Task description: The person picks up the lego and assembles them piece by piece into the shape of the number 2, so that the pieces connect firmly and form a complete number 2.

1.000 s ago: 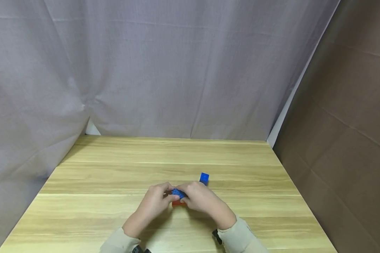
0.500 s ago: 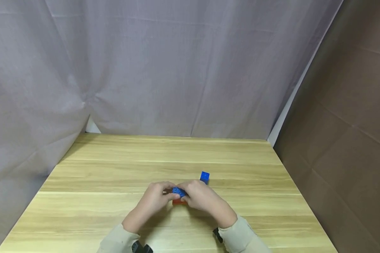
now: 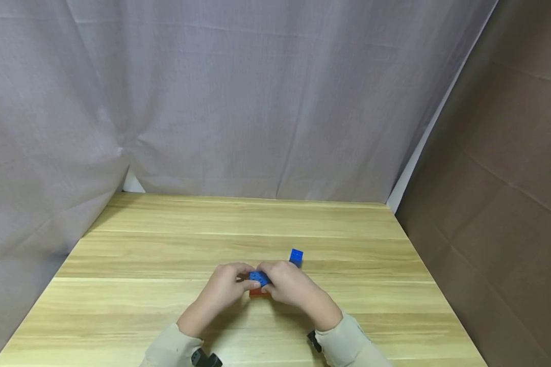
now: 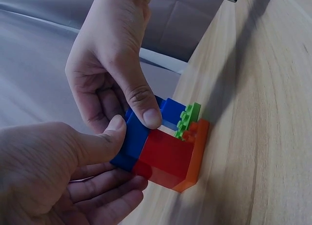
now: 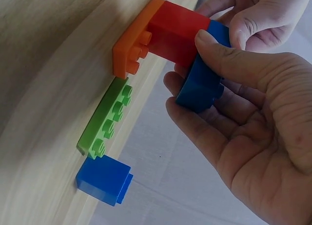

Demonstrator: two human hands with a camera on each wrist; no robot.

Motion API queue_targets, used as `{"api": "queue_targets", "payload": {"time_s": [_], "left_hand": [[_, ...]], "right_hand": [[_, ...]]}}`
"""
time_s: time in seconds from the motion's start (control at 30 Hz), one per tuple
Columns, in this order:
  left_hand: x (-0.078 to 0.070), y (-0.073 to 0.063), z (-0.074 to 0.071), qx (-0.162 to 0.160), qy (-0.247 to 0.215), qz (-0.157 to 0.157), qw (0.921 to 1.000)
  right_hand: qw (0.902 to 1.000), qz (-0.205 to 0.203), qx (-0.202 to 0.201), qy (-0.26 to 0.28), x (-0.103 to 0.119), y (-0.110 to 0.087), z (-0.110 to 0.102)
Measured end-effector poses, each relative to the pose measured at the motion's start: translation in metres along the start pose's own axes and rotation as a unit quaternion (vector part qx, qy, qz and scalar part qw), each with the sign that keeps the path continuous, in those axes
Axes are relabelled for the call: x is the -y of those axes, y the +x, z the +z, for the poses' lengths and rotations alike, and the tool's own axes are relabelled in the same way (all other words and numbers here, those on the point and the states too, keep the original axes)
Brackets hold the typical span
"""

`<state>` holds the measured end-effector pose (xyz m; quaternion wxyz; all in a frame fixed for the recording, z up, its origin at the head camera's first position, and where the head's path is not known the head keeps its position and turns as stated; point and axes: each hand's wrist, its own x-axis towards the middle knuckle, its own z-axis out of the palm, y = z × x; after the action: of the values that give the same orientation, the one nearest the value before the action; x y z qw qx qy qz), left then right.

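Between both hands a blue brick point(image 3: 259, 278) lies across the top of a red brick point(image 4: 165, 156), overhanging it on one side. Below the red one is a thin orange brick point(image 4: 197, 159) on the table, with bare studs at one end. My left hand point(image 3: 227, 284) pinches the blue brick's left end, thumb on the near side, fingers behind. At the overhanging end my right hand point(image 3: 286, 283) grips it, thumb point(image 5: 229, 59) in front and fingers curled behind. From the head, the hands hide most of the stack.
A thin green brick point(image 5: 105, 120) with a row of studs lies on the table beyond the orange one. By its far end stands another blue brick point(image 3: 296, 256). The wooden table point(image 3: 165, 219) ends at grey cloth point(image 3: 239, 117) behind.
The blue brick in the hands has turned slightly, so its studded top shows flatter and more plainly. Both hands keep almost the same place, and the other blue brick has stayed put.
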<state>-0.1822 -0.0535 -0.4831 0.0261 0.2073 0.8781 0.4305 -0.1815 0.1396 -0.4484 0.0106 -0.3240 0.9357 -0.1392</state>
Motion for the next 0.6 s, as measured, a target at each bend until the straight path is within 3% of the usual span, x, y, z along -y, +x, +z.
{"api": "queue_targets", "payload": {"time_s": [0.6], "left_hand": [[0.0, 0.0002, 0.0012, -0.007, 0.01, 0.008, 0.9999]], "right_hand": [[0.9998, -0.012, 0.0, 0.015, -0.0052, -0.0013, 0.0026]]}}
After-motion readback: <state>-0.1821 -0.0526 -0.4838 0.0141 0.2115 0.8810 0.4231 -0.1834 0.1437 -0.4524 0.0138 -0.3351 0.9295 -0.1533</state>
